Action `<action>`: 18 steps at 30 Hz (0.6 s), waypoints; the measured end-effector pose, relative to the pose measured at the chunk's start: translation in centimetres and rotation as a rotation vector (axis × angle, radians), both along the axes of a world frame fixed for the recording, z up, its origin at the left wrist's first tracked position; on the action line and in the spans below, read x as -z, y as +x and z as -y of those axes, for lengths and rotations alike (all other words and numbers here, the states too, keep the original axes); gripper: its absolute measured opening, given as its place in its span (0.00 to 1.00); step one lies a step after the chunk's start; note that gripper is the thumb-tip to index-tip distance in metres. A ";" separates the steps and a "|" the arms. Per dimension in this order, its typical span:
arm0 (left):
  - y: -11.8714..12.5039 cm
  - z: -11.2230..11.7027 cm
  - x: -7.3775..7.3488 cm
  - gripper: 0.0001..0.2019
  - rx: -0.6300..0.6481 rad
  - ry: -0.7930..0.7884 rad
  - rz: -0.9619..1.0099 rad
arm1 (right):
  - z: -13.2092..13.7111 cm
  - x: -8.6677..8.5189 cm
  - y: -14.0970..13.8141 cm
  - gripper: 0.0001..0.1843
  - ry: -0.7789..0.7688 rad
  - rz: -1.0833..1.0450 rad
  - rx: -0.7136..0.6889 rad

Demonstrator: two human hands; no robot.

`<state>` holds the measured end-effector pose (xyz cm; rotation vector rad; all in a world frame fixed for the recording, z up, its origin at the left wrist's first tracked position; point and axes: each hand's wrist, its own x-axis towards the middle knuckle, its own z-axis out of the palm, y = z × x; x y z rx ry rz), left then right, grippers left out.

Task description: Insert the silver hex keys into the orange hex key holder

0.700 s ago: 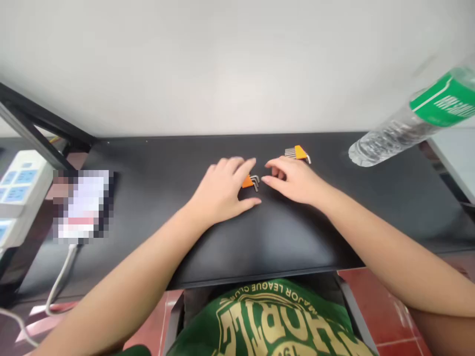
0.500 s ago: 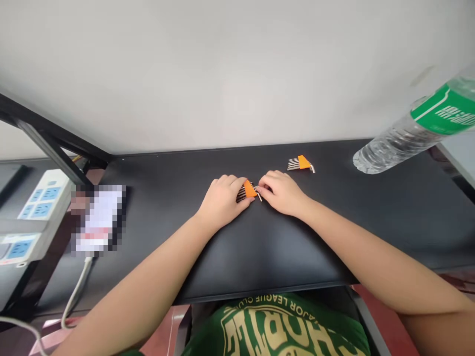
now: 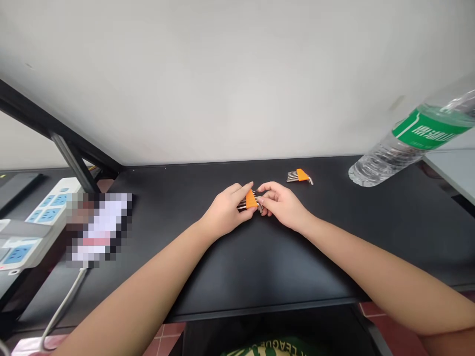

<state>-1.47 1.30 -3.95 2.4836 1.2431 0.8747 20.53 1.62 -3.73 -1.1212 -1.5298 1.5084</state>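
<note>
Over the middle of the desk, my left hand (image 3: 230, 209) grips an orange hex key holder (image 3: 251, 199) between thumb and fingers. Several metal hex keys run through it, their long ends pointing left under my palm. My right hand (image 3: 279, 203) is at the holder's right side, its thumb and a finger closed on the short bent end of a hex key (image 3: 260, 207). Its index finger is raised and curved above the others. Farther back to the right lies a second orange hex key set (image 3: 302, 175), touched by neither hand.
A clear water bottle (image 3: 393, 148) with a green label stands at the right rear. On the left are a blurred-out phone (image 3: 100, 227) with a white cable (image 3: 61, 306) and a white power strip (image 3: 48, 212). A pale wall (image 3: 237, 84) rises behind the black desk (image 3: 260, 282).
My right index finger has lifted and opened away from the thumb. The left hand keeps its hold on the orange holder. The camera view has shifted, so the desk appears lower.
</note>
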 end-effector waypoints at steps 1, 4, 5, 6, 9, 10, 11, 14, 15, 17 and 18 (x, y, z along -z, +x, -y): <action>-0.1 0.0 -0.1 0.28 0.010 -0.024 0.016 | 0.0 0.2 -0.1 0.15 -0.017 -0.063 0.007; -0.3 -0.1 -0.3 0.27 0.026 -0.053 0.034 | -0.1 0.6 -0.4 0.15 -0.020 -0.148 0.009; -0.4 -0.2 -0.3 0.27 0.028 -0.050 0.035 | -0.1 0.6 -0.4 0.14 -0.017 -0.155 0.003; -0.4 -0.2 -0.3 0.27 0.027 -0.044 0.034 | -0.2 0.6 -0.4 0.13 -0.014 -0.157 -0.004; -0.4 -0.3 0.0 0.25 0.025 0.008 0.029 | -0.2 0.5 -0.3 0.13 -0.004 -0.118 -0.035; -0.4 -0.3 0.2 0.24 0.020 0.039 0.020 | -0.1 0.5 -0.2 0.12 0.006 -0.085 -0.045; -0.4 -0.2 0.3 0.23 0.014 0.067 0.009 | -0.1 0.5 -0.2 0.12 0.020 -0.045 -0.053; -0.3 -0.1 0.4 0.22 0.009 0.099 -0.009 | 0.2 0.4 -0.1 0.11 0.066 0.051 -0.063; -0.3 -0.1 0.3 0.22 0.007 0.091 -0.012 | 0.3 0.4 -0.1 0.10 0.075 0.066 -0.064; -0.3 -0.1 0.0 0.21 0.000 0.062 -0.023 | 0.3 0.4 -0.2 0.09 0.081 0.070 -0.068; -0.3 -0.1 -0.1 0.20 -0.003 0.049 -0.032 | 0.3 0.5 -0.2 0.09 0.077 0.064 -0.069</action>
